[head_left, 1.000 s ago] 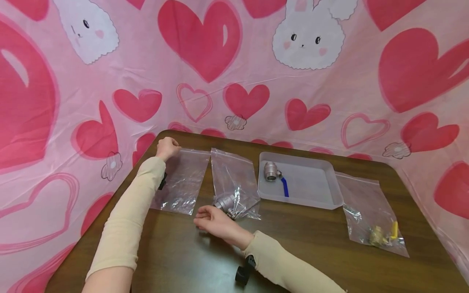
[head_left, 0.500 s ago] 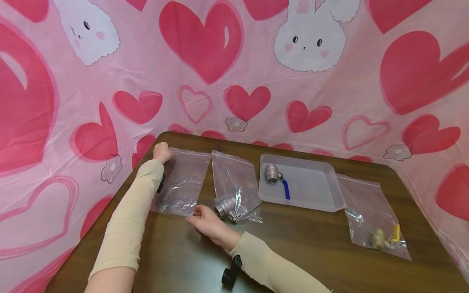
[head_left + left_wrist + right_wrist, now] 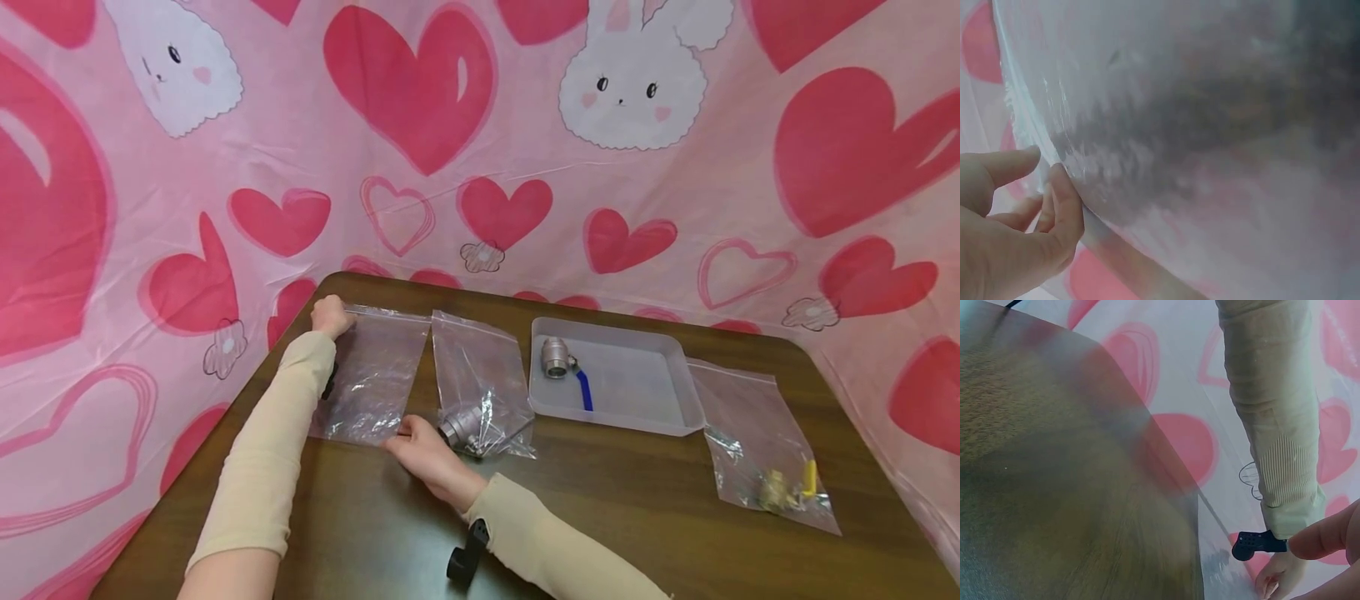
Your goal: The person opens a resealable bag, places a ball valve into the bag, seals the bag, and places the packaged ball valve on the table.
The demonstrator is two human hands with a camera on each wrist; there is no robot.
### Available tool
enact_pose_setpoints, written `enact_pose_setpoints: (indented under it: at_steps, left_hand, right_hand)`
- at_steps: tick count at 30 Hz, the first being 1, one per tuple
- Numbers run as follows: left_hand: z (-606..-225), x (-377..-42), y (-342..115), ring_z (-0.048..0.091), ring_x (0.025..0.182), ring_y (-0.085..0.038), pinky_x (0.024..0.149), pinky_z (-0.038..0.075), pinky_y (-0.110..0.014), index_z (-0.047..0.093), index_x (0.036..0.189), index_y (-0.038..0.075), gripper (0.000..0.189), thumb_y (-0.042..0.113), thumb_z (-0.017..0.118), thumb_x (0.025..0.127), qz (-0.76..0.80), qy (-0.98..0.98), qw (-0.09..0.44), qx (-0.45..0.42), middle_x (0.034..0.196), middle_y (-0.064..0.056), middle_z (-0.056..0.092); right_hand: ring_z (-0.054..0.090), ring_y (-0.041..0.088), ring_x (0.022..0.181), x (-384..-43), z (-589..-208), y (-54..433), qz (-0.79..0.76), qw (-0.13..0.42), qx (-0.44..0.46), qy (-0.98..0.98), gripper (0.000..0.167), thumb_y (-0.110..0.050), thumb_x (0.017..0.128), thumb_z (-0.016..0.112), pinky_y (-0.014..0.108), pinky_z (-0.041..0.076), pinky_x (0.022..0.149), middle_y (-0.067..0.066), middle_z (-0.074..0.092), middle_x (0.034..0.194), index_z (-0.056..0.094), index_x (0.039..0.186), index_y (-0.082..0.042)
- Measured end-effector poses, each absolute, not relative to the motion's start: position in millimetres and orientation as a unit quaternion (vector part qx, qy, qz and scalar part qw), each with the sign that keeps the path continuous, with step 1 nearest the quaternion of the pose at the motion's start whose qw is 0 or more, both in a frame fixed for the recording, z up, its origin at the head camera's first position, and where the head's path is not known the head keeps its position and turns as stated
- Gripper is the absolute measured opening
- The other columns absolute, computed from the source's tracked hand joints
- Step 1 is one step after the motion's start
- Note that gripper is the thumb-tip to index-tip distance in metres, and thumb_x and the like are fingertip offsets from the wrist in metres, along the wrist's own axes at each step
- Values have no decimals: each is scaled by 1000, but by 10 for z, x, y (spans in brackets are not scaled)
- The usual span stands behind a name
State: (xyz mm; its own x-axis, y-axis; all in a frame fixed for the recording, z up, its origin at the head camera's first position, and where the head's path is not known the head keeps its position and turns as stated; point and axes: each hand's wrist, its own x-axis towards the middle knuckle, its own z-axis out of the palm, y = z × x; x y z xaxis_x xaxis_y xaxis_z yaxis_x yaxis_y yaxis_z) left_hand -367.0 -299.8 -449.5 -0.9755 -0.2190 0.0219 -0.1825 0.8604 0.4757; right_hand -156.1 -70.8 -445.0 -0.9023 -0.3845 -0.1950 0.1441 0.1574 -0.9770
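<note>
An empty clear zip bag (image 3: 371, 375) lies flat on the left of the brown table (image 3: 615, 500). My left hand (image 3: 333, 317) pinches its far left corner; in the left wrist view the thumb and fingers (image 3: 1060, 187) hold the bag's edge (image 3: 1029, 125). My right hand (image 3: 401, 435) is at the bag's near right corner, thumb on top, and seems to pinch it. The right wrist view shows only a fingertip (image 3: 1329, 534), the left sleeve (image 3: 1272, 425) and the blurred bag.
Beside the empty bag lies a second bag (image 3: 480, 375) holding a silver valve (image 3: 461, 425). A clear tray (image 3: 637, 412) holds a silver valve with a blue handle (image 3: 558, 358). A third bag (image 3: 750, 425) at the right holds a brass valve (image 3: 780, 490). Pink heart cloth surrounds the table.
My right hand has slid left from in front of the second bag to the empty bag's near corner. My left hand shifted slightly left along the bag's top edge.
</note>
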Motion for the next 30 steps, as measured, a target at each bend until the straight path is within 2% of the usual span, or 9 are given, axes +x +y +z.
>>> enact_pose_setpoints:
  at_steps: [4,7,11,14,18,23,25,28,30]
  left_hand:
    - [-4494,-3637,-3024,57,115,-53,101,46,-59,67,100,-12,31,15,57,88,-264,-957,60,102,115,-34,65]
    - [-4483,-3609,-3054,64,105,-47,97,51,-54,64,101,-9,29,15,51,94,-300,-947,67,96,112,-30,66]
    - [-4468,-3570,-3101,68,70,-22,76,61,-34,55,101,-8,22,10,45,98,-403,-911,38,75,99,-26,66]
    - [-4457,-3529,-3134,61,63,-4,64,58,-19,48,107,-13,20,5,42,100,-497,-865,-6,64,87,-17,63]
    - [-4436,-3458,-3167,59,64,-2,63,55,-14,43,124,-17,31,5,39,104,-545,-834,-52,66,83,-8,60]
    - [-4414,-3414,-3198,59,68,-2,67,56,-15,41,136,-18,38,5,36,105,-534,-840,-75,52,98,-14,58]
    - [-4407,-3415,-3202,59,69,-2,69,56,-15,41,136,-18,39,5,37,105,-536,-839,-79,46,102,-16,56]
    - [-4404,-3429,-3212,59,69,-2,70,57,-15,41,135,-18,38,6,38,105,-538,-838,-82,38,101,-14,56]
    - [-4403,-3439,-3228,59,70,-2,70,57,-14,41,135,-18,39,7,40,105,-543,-835,-84,31,98,-10,58]
  right_hand:
    - [58,29,115,-1588,-4430,-723,-633,202,-68,745,53,-5,84,59,45,48,104,32,58,127,47,130,19]
    - [57,34,117,-1610,-4424,-734,-649,210,-50,729,56,-4,85,57,46,49,104,34,54,130,42,132,21]
    - [59,30,112,-1646,-4433,-749,-684,228,-31,692,59,-2,88,54,43,54,98,33,51,131,33,137,24]
    - [60,19,95,-1674,-4452,-760,-697,244,-22,674,52,-1,92,52,35,58,89,20,60,113,33,135,22]
    - [58,9,76,-1704,-4485,-784,-707,283,-7,648,37,-2,98,49,22,58,74,8,59,93,38,130,15]
    - [63,8,68,-1726,-4527,-826,-713,304,15,632,24,-6,102,47,20,58,68,21,65,111,45,122,8]
    - [63,8,67,-1733,-4541,-839,-718,300,20,628,16,-6,103,46,20,57,66,22,66,111,47,115,4]
    - [63,9,65,-1735,-4552,-849,-724,295,25,623,7,-3,102,44,18,56,63,16,66,97,48,107,-1]
    - [63,9,64,-1724,-4550,-851,-726,296,25,621,9,-2,101,43,17,55,61,10,62,88,49,108,-1]
